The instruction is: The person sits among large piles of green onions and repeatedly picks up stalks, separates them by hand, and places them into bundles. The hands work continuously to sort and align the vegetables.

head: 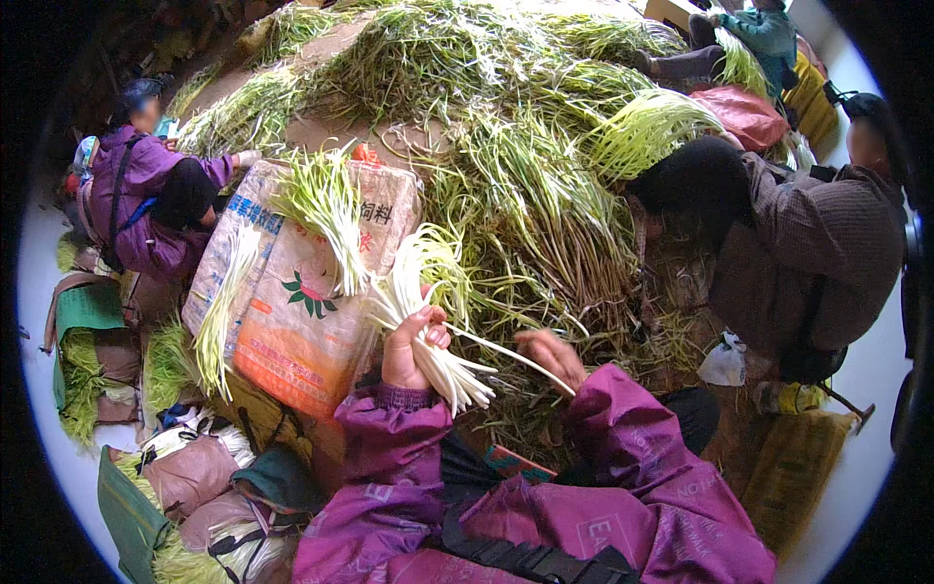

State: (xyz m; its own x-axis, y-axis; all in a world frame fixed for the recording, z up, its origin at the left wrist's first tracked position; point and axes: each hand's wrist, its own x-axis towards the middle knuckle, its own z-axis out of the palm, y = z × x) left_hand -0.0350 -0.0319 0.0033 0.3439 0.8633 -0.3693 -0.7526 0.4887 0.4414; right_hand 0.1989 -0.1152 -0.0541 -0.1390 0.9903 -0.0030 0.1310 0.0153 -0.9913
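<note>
My left hand point(410, 352) is closed around a bunch of pale leafy stalks point(454, 372), which look like blanched garlic shoots. Their white ends point down to the right, and the yellow-green tops curl over above the fist. One long white stalk point(511, 356) sticks out from the bunch towards my right wrist. My right hand point(552, 356) is blurred beside it, fingers bent; whether it touches the stalk I cannot tell. Left of the bunch, a printed woven sack point(292, 350) bears a leafy bundle point(321, 208) and a thinner pale bundle point(230, 306).
A large heap of untrimmed green stalks point(540, 212) spreads ahead. Tied bundles in wraps point(193, 474) lie at lower left. One person in purple point(153, 197) sits at left, another in a brown jacket point(810, 241) at right, and a third point(762, 44) farther back.
</note>
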